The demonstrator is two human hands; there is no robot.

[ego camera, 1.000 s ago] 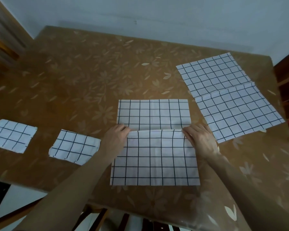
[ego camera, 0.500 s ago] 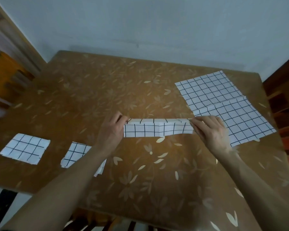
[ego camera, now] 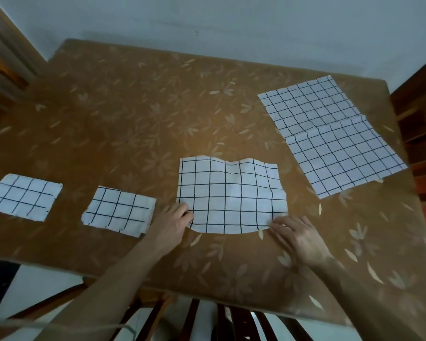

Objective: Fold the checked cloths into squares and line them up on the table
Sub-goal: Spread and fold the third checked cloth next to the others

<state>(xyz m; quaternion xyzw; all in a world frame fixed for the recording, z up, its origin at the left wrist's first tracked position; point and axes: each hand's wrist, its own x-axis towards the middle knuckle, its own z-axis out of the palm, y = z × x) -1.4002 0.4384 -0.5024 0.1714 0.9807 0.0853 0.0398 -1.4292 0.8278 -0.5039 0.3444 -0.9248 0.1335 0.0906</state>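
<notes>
Now that you've doubled the middle cloth (ego camera: 231, 195) over toward yourself, your left hand (ego camera: 171, 223) and right hand (ego camera: 296, 238) pinch its near corners; 1 more fold squares it.

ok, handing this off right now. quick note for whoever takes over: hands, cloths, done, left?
Left hand: pinching the near-left corner of the middle cloth.
Right hand: fingertips at that cloth's near-right corner; whether it has a grip or only presses is unclear.
Middle cloth: folded into a rectangle, wavy at its edges, not yet square.
Done: two small folded cloths lined up at left, far-left square and second square.
Left: finish the middle cloth and set it in the row, then fold the unfolded cloths at far right; they look like two, overlapping, on the table.
</notes>
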